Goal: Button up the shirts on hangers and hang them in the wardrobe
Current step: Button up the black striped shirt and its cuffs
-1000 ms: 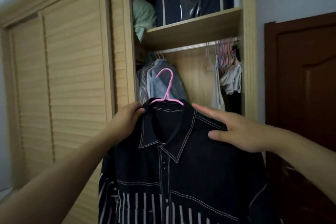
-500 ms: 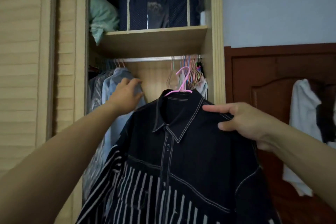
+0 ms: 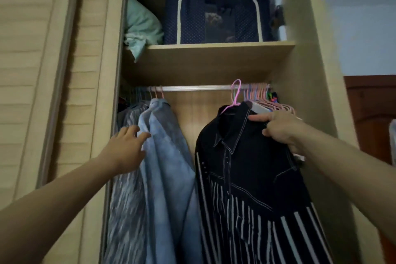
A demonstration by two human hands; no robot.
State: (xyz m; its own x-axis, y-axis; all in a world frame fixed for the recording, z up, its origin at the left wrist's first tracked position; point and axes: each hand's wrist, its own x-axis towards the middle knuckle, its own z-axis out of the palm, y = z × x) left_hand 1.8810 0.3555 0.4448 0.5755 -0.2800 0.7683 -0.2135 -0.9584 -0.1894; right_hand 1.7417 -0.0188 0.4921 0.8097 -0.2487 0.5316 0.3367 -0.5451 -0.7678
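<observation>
The wardrobe (image 3: 300, 113) stands open. On its upper shelf (image 3: 214, 49) sits a navy storage box (image 3: 218, 15) with pale piping and a clear window, something dark inside that I can't make out, and a crumpled mint-green bundle (image 3: 141, 25) pressed against the box's left side. Below, the rail (image 3: 192, 87) carries a light blue shirt (image 3: 165, 156) and a grey striped garment (image 3: 126, 210) at the left, and a bunch of bare pastel hangers (image 3: 261, 94) crowded at the right.

The dark striped shirt (image 3: 252, 178) hangs on a pink hanger (image 3: 235, 96) whose hook looks to be right at the rail, though blur hides whether it rests on it. The right hand (image 3: 280, 128) grips the shirt's shoulder, fingers curled into the cloth just beside the collar, forefinger stretched along it. The left hand (image 3: 126, 148), fingers spread and straight, presses the blue shirt aside, leaving a gap between the two shirts.
</observation>
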